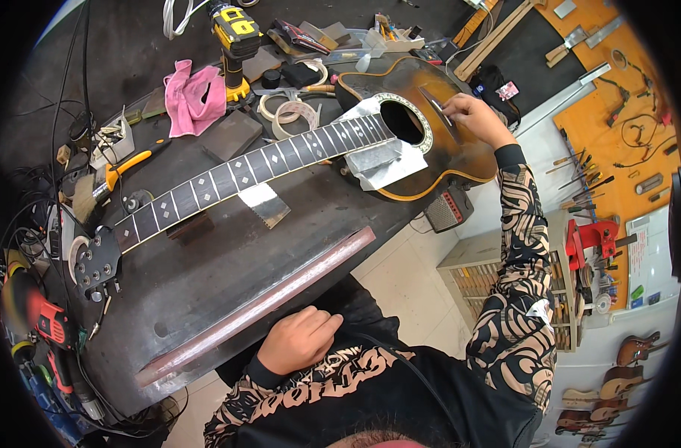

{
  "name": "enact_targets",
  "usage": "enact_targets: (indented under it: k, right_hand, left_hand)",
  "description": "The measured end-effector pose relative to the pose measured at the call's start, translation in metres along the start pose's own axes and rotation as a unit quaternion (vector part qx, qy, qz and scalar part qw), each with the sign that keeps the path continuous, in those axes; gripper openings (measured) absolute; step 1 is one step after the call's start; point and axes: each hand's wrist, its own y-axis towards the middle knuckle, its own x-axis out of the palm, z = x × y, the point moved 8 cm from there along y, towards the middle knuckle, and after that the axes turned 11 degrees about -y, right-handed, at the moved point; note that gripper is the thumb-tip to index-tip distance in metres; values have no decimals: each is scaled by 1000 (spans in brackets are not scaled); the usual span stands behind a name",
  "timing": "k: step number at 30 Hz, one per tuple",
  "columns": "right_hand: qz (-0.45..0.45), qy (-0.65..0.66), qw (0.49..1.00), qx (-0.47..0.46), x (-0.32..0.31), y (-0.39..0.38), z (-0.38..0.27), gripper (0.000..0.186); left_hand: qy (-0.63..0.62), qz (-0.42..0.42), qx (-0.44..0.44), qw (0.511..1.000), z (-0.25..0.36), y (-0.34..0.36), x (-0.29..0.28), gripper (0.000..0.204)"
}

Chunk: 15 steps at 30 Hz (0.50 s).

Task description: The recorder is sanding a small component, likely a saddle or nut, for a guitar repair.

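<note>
An acoustic guitar with a sunburst body (463, 153) and dark inlaid fretboard (243, 173) lies across the bench. My right hand (471, 119) is at the bridge (435, 104), fingers pinched there; what they grip is hidden. Silvery sheets (385, 166) cover the top beside the soundhole, and a toothed metal plate (266, 205) lies by the neck. Below, a long straight bar with a pinkish, streaked face (258, 306) runs along the bench. My left hand (301, 340) is closed in front of my body at the bench edge, its fingertips tucked from sight.
The dark bench (169, 291) holds a yellow drill (234, 41), pink cloth (191, 97), tape rolls (295, 116), a brush (94, 194), cables and red power tools (42, 317). A small amplifier (446, 210) sits below the guitar. Tools hang on a wooden wall board (616, 149) at right.
</note>
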Motion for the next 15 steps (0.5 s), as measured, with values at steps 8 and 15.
enact_targets:
  k: [8, 15]
  right_hand:
    - [20, 2, 999, -39, 2, -11, -15, 15]
    - [53, -15, 998, -36, 5, 1, -12, 17]
  left_hand:
    - [0, 0, -2, 1000, -3, -5, 3, 42]
    - [10, 3, 1, 1000, -1, -1, 2, 32]
